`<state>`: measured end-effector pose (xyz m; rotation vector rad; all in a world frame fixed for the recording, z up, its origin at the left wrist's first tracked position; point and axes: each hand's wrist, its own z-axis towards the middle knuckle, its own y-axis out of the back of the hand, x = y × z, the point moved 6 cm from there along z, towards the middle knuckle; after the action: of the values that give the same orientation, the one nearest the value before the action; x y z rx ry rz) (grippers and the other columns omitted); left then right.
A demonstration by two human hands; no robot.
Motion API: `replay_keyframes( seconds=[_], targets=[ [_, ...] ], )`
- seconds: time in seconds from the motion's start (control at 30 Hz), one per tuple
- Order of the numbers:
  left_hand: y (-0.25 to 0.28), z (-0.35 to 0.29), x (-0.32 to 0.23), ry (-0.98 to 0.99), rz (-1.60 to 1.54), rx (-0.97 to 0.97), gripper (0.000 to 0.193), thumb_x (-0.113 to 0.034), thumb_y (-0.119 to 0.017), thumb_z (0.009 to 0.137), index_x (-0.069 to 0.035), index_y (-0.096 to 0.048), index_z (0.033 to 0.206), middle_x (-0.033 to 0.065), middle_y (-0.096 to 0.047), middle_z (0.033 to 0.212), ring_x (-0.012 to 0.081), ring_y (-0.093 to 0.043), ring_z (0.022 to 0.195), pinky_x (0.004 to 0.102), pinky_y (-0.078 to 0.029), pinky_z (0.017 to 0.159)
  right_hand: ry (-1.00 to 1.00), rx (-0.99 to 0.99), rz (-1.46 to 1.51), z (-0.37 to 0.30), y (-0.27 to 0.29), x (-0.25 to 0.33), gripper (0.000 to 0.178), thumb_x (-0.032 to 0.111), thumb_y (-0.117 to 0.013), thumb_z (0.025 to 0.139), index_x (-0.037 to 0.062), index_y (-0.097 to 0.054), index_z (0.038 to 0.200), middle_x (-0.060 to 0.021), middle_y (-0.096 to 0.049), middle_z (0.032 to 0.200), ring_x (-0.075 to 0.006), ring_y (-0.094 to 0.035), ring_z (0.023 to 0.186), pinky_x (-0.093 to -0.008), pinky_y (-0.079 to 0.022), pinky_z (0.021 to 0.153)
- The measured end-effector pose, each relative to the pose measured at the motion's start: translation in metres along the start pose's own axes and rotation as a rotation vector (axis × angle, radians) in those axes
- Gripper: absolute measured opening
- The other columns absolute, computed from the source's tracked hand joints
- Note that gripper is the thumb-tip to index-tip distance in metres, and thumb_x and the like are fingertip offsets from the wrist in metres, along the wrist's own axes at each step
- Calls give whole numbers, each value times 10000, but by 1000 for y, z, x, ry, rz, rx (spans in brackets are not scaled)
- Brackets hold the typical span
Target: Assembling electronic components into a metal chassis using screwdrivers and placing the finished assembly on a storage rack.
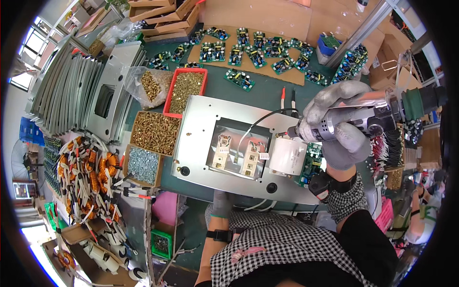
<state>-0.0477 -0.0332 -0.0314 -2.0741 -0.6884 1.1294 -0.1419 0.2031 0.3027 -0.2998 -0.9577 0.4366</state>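
Observation:
My gloved right hand (340,125) is wrapped round a silver power screwdriver (370,119). The tool lies nearly level, its bit pointing left just above a white cylinder (288,156). That cylinder sits on a flat metal panel (196,129) beside a green circuit board (311,163). In the panel's rectangular opening stand two cream terminal blocks (221,152), with a black-and-white cable running to them. My gloved left hand (222,204) is at the panel's near edge; its fingers are hidden under the panel.
Left of the panel stand a red bin (204,91) of small brass parts, a box of copper-coloured screws (155,133) and a box of silver fasteners (142,165). Stacked metal panels (71,91) and orange coils (109,167) lie farther left. Several circuit boards (239,79) cover the back.

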Motion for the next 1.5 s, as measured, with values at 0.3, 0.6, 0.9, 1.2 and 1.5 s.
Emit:
replay_keyframes(
  seconds=[0.3, 0.6, 0.9, 1.2, 1.5],
  targets=[
    [22, 20, 15, -40, 421, -151, 130, -207, -477, 923, -85, -521, 914, 21, -501, 783, 132, -478, 690, 273, -452, 633, -134, -205, -248, -15, 15, -31, 404, -135, -578, 723, -23, -469, 1096, -137, -601, 936, -135, -592, 747, -248, -507, 607],
    [53, 32, 25, -194, 754, -123, 201, -212, -455, 931, -72, -539, 814, 35, -506, 692, 161, -478, 607, 338, -414, 536, -86, -242, -288, -17, 33, -47, 468, -180, -555, 681, 14, -441, 1091, -157, -600, 971, -150, -628, 794, -268, -547, 685],
    [44, 24, 22, -372, 1300, -48, 197, -193, -456, 930, -55, -546, 822, 71, -498, 644, 204, -489, 556, 343, -401, 500, -78, -236, -350, -17, 37, -52, 459, -154, -585, 680, -1, -440, 1087, -157, -606, 957, -158, -637, 793, -276, -547, 687],
    [40, 21, 13, -371, 1189, -43, 136, -142, -478, 893, -29, -545, 861, 93, -506, 664, 233, -512, 566, 354, -413, 512, -83, -240, -439, -17, 36, -50, 422, -156, -579, 671, -32, -448, 1053, -139, -616, 913, -155, -643, 786, -270, -549, 690],
    [8, 13, -3, -474, 1505, -59, 136, -113, -536, 819, 5, -553, 885, 130, -536, 714, 257, -567, 626, 345, -454, 552, -98, -233, -346, -23, 36, -62, 485, -170, -566, 674, 29, -443, 1099, -137, -600, 982, -147, -641, 803, -259, -545, 709]
  ],
)
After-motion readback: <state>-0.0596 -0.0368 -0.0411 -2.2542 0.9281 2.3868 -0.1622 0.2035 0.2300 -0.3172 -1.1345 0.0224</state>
